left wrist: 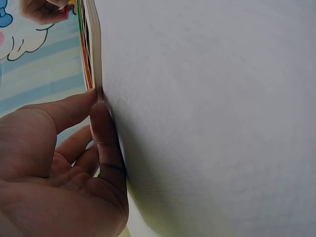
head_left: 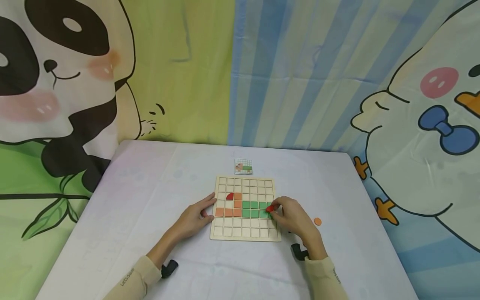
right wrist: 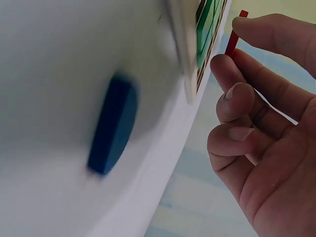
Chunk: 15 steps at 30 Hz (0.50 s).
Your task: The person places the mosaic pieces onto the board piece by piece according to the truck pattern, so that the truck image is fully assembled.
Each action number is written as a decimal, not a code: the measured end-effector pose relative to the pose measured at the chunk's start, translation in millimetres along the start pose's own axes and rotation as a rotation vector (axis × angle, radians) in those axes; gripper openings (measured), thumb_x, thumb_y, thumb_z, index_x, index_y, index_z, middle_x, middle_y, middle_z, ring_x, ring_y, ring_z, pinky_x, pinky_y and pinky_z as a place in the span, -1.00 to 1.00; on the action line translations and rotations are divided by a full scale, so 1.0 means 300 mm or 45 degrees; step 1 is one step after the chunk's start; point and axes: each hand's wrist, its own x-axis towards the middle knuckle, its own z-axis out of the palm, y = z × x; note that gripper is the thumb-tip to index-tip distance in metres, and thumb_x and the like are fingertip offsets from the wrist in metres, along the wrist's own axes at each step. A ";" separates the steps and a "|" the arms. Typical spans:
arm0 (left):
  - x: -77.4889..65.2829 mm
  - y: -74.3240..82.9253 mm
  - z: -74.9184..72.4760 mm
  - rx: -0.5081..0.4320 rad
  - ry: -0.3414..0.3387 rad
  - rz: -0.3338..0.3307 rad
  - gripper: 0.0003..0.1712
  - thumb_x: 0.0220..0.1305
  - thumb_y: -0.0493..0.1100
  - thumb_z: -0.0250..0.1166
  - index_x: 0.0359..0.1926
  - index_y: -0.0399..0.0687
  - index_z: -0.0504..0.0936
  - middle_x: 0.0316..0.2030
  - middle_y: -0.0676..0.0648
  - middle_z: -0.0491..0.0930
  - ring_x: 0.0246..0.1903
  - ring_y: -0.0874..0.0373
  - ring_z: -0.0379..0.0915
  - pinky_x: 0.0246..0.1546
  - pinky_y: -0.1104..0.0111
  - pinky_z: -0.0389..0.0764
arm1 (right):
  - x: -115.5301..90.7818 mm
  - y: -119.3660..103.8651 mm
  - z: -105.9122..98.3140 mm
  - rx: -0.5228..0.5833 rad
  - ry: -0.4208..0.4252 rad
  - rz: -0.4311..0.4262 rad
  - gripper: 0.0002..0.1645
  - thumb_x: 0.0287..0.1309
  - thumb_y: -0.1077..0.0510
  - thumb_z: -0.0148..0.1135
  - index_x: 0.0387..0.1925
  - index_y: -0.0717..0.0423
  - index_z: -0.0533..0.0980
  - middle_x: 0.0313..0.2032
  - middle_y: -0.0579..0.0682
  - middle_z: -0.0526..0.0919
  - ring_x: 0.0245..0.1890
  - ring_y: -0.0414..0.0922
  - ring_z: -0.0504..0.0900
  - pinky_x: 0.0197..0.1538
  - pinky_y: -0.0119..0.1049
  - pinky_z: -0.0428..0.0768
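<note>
A pale wooden grid board (head_left: 245, 232) lies on the table. Set in it are several orange square tiles (head_left: 238, 204), several green square tiles (head_left: 254, 209) and one red rounded piece (head_left: 230, 196). My left hand (head_left: 191, 218) touches the board's left edge with its fingertips; the left wrist view shows them against the board's side (left wrist: 97, 54). Over the right end of the green tiles, my right hand (head_left: 294, 214) pinches a small red piece (right wrist: 237, 34) between thumb and fingers. Its other fingers are curled in the right wrist view.
Behind the board lies a small picture card (head_left: 243, 166) with a gridded coloured pattern. An orange disc (head_left: 317, 221) rests to the right of my right hand. A blurred dark blue piece (right wrist: 113, 126) with a curved side lies near the board. Printed curtains hang behind the table.
</note>
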 end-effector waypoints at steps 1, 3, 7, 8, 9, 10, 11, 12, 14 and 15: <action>0.000 0.000 0.000 0.001 0.000 0.001 -0.24 0.38 -0.24 0.42 0.55 -0.12 0.40 0.66 0.02 0.20 -0.35 0.30 0.39 -0.07 0.39 0.39 | 0.007 -0.010 0.005 -0.010 0.003 -0.008 -0.80 0.23 0.18 0.51 -0.12 0.11 0.72 -0.21 -0.11 0.73 -0.46 -0.25 0.43 -0.37 -0.41 0.45; 0.000 0.001 0.000 -0.002 0.000 0.000 -0.24 0.38 -0.24 0.42 0.55 -0.12 0.40 0.66 0.02 0.20 -0.35 0.29 0.39 -0.07 0.39 0.39 | 0.021 -0.030 0.017 -0.027 0.009 -0.026 -0.80 0.22 0.18 0.52 -0.13 0.10 0.72 -0.21 -0.10 0.74 -0.42 -0.23 0.47 -0.31 -0.38 0.49; 0.001 0.002 0.001 -0.019 -0.005 -0.014 -0.23 0.37 -0.24 0.42 0.55 -0.11 0.41 0.66 0.03 0.20 -0.37 0.27 0.39 -0.20 0.43 0.41 | 0.043 -0.067 0.043 -0.050 0.009 -0.072 -0.78 0.23 0.18 0.51 -0.10 0.09 0.71 -0.18 -0.10 0.76 -0.27 -0.21 0.61 -0.16 -0.27 0.62; 0.002 0.002 0.001 -0.022 -0.006 -0.015 -0.23 0.37 -0.25 0.42 0.55 -0.12 0.41 0.66 0.02 0.20 -0.37 0.27 0.38 -0.24 0.43 0.40 | 0.047 -0.076 0.048 -0.051 0.006 -0.087 -0.78 0.23 0.18 0.51 -0.09 0.09 0.71 -0.18 -0.10 0.76 -0.23 -0.20 0.64 -0.12 -0.24 0.65; 0.002 0.001 0.001 -0.025 -0.006 -0.017 -0.23 0.37 -0.25 0.42 0.55 -0.12 0.41 0.66 0.01 0.20 -0.38 0.27 0.38 -0.27 0.43 0.40 | 0.051 -0.084 0.054 -0.050 0.002 -0.104 -0.78 0.24 0.18 0.50 -0.09 0.09 0.71 -0.18 -0.10 0.76 -0.20 -0.19 0.67 -0.08 -0.21 0.67; 0.003 0.000 0.001 -0.028 -0.005 -0.015 -0.23 0.37 -0.26 0.42 0.55 -0.13 0.41 0.66 0.00 0.20 -0.38 0.27 0.38 -0.30 0.43 0.40 | 0.055 -0.092 0.058 -0.050 -0.002 -0.123 -0.79 0.24 0.17 0.50 -0.09 0.09 0.71 -0.17 -0.10 0.76 -0.16 -0.18 0.69 -0.05 -0.19 0.68; 0.003 0.000 0.001 -0.030 -0.004 -0.014 -0.23 0.37 -0.26 0.42 0.55 -0.13 0.41 0.66 0.00 0.20 -0.38 0.27 0.38 -0.30 0.43 0.39 | 0.059 -0.099 0.062 -0.047 -0.007 -0.139 -0.79 0.25 0.18 0.49 -0.10 0.09 0.71 -0.17 -0.10 0.77 -0.15 -0.16 0.70 -0.03 -0.17 0.69; 0.003 0.000 0.001 -0.033 -0.004 -0.014 -0.23 0.37 -0.26 0.42 0.55 -0.13 0.41 0.66 0.00 0.20 -0.38 0.27 0.38 -0.31 0.43 0.39 | 0.064 -0.105 0.065 -0.043 -0.012 -0.155 -0.80 0.26 0.18 0.49 -0.10 0.09 0.70 -0.17 -0.10 0.77 -0.14 -0.15 0.71 -0.02 -0.16 0.69; 0.003 -0.001 0.002 -0.035 -0.001 -0.011 -0.23 0.36 -0.27 0.42 0.55 -0.14 0.41 0.66 -0.01 0.20 -0.38 0.27 0.37 -0.31 0.43 0.39 | 0.072 -0.117 0.072 -0.033 -0.012 -0.188 -0.81 0.26 0.18 0.48 -0.11 0.09 0.70 -0.17 -0.10 0.77 -0.14 -0.14 0.72 -0.01 -0.16 0.69; 0.003 -0.002 0.002 -0.035 0.002 -0.009 -0.23 0.37 -0.28 0.42 0.55 -0.15 0.41 0.66 -0.01 0.20 -0.38 0.27 0.37 -0.31 0.43 0.39 | 0.077 -0.123 0.075 -0.027 -0.013 -0.199 -0.82 0.26 0.18 0.48 -0.12 0.09 0.70 -0.17 -0.10 0.77 -0.13 -0.14 0.72 -0.01 -0.15 0.69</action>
